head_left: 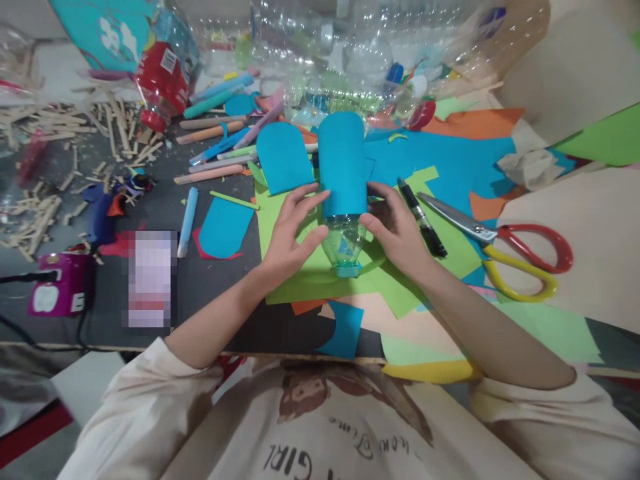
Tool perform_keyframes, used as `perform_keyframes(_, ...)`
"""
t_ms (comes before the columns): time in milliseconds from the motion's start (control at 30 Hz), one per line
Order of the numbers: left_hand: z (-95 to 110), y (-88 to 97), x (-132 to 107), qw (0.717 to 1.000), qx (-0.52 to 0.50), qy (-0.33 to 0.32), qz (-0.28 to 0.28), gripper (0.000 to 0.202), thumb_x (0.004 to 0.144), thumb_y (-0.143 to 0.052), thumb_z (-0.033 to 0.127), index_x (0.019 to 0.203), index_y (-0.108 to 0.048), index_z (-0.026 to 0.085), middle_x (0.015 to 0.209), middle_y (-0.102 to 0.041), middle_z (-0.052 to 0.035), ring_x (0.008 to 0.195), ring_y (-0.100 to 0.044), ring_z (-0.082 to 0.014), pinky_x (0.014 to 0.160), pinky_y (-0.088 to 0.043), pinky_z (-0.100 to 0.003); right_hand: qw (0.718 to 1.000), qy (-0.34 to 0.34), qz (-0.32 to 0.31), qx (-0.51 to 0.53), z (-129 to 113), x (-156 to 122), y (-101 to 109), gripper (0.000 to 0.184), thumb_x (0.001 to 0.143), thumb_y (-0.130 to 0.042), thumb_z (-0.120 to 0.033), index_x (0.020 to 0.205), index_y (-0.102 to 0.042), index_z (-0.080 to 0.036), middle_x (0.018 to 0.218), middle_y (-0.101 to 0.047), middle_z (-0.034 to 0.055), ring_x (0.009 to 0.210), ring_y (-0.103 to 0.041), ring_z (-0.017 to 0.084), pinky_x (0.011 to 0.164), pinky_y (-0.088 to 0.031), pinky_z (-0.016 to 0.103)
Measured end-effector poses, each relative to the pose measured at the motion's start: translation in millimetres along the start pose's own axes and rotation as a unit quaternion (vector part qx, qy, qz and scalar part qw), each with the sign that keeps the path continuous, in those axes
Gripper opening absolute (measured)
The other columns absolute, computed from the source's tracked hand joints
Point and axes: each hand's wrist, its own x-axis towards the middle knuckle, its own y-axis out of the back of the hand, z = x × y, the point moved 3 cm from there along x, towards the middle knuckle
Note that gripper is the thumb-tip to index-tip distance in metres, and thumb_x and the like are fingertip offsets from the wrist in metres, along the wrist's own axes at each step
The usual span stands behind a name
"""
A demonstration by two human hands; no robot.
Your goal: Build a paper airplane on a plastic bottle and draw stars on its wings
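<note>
A clear plastic bottle (pixel 344 239) wrapped in a blue paper sleeve (pixel 343 160) lies with its green cap (pixel 347 269) toward me. My left hand (pixel 296 230) holds its left side, the thumb near the bottle's shoulder and a fingertip on the sleeve's edge. From the right, my right hand (pixel 397 227) grips it, with the thumb at the sleeve's lower edge. Beneath it are light green sheets (pixel 290 283). A rounded blue paper piece (pixel 284 157) is left of the sleeve, and another blue cutout (pixel 226 227) lies farther left. Right of my right hand rests a black marker (pixel 423 219).
Scissors (pixel 493 235) with red and yellow handles lie at the right on blue paper (pixel 430 160). Several markers (pixel 215 150), small wooden sticks (pixel 40 220), a blue glue gun (pixel 103 210) and a phone (pixel 150 279) are at left. Clear bottles (pixel 345 90) crowd the back.
</note>
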Motion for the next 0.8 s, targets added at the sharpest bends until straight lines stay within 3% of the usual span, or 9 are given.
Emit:
perform_keyframes(67, 13.2, 3.2, 0.2, 0.992, 0.014, -0.123, -0.026, 0.039, 0.093, -0.051, 0.058, 0.115, -0.063, 0.028, 0.113, -0.063, -0.01, 0.107, -0.062, -0.0248, 0.089, -0.053, -0.037, 1.0, 0.002, 0.008, -0.004, 0.6, -0.4, 0.1, 0.074, 0.082, -0.052, -0.076, 0.136, -0.047, -0.026, 0.131, -0.058, 0.014, 0.106, -0.062, 0.027, 0.088, -0.053, 0.044)
perform_keyframes(133, 26.2, 0.5, -1.9, 0.963, 0.036, -0.246, -0.105, 0.032, 0.088, -0.058, 0.055, 0.101, -0.062, 0.027, 0.09, -0.066, -0.0056, 0.083, -0.065, -0.0207, 0.072, -0.052, -0.032, 1.0, 0.004, 0.011, -0.007, 0.6, -0.5, 0.3, 0.074, 0.081, -0.052, -0.077, 0.135, -0.047, -0.026, 0.133, -0.057, 0.0143, 0.104, -0.062, 0.026, 0.088, -0.054, 0.043)
perform_keyframes(200, 34.1, -4.0, -3.9, 0.939, 0.085, -0.296, -0.155, 0.028, 0.086, -0.062, 0.052, 0.09, -0.059, 0.025, 0.077, -0.065, -0.0029, 0.069, -0.062, -0.0182, 0.062, -0.048, -0.03, 1.0, 0.005, 0.009, -0.007, 0.2, -0.6, 0.5, 0.073, 0.082, -0.052, -0.076, 0.135, -0.047, -0.026, 0.136, -0.055, 0.0146, 0.103, -0.062, 0.026, 0.087, -0.054, 0.042)
perform_keyframes(267, 39.0, -7.9, -5.5, 0.926, 0.13, -0.318, -0.158, 0.023, 0.088, -0.062, 0.046, 0.083, -0.057, 0.024, 0.072, -0.065, -0.0024, 0.063, -0.059, -0.0172, 0.058, -0.046, -0.03, 1.0, 0.008, 0.009, -0.007, -0.3, -0.6, 0.9, 0.07, 0.083, -0.051, -0.075, 0.135, -0.047, -0.027, 0.138, -0.054, 0.0143, 0.102, -0.062, 0.026, 0.087, -0.054, 0.041)
perform_keyframes(400, 40.0, -12.7, -7.7, 0.929, 0.154, -0.302, -0.148, 0.019, 0.091, -0.058, 0.029, 0.074, -0.053, 0.024, 0.063, -0.059, 0.0008, 0.055, -0.053, -0.0143, 0.051, -0.04, -0.027, 1.0, 0.016, 0.006, -0.017, -0.9, -1.1, 2.0, 0.069, 0.086, -0.048, -0.073, 0.138, -0.045, -0.028, 0.138, -0.054, 0.0131, 0.102, -0.062, 0.026, 0.087, -0.054, 0.043)
perform_keyframes(533, 35.5, -14.7, -8.2, 0.935, 0.143, -0.286, -0.156, 0.024, 0.093, -0.057, 0.027, 0.07, -0.052, 0.023, 0.057, -0.055, 0.0028, 0.05, -0.052, -0.0122, 0.048, -0.037, -0.026, 0.999, 0.026, -0.014, -0.02, -3.6, -2.3, 2.5, 0.065, 0.091, -0.048, -0.065, 0.145, -0.042, -0.031, 0.146, -0.048, 0.0122, 0.099, -0.065, 0.025, 0.085, -0.057, 0.043)
perform_keyframes(700, 30.8, -9.2, -5.8, 0.951, 0.04, -0.259, -0.162, 0.028, 0.096, -0.052, 0.042, 0.076, -0.057, 0.022, 0.061, -0.061, 0.0011, 0.052, -0.056, -0.0127, 0.048, -0.042, -0.026, 0.996, 0.067, -0.005, -0.056, -5.6, -3.3, 3.5, 0.052, 0.094, -0.046, -0.061, 0.135, -0.057, -0.031, 0.146, -0.049, 0.0103, 0.108, -0.063, 0.028, 0.091, -0.056, 0.047)
perform_keyframes(800, 24.1, 0.4, -1.1, 0.98, 0.005, -0.179, -0.083, 0.035, 0.102, -0.04, 0.045, 0.089, -0.062, 0.021, 0.075, -0.068, -0.0032, 0.068, -0.066, -0.0138, 0.062, -0.053, -0.025, 0.994, 0.091, 0.0, -0.063, -3.8, -3.8, 3.0, 0.05, 0.095, -0.047, -0.058, 0.135, -0.058, -0.03, 0.143, -0.051, 0.0114, 0.118, -0.059, 0.03, 0.092, -0.055, 0.048)
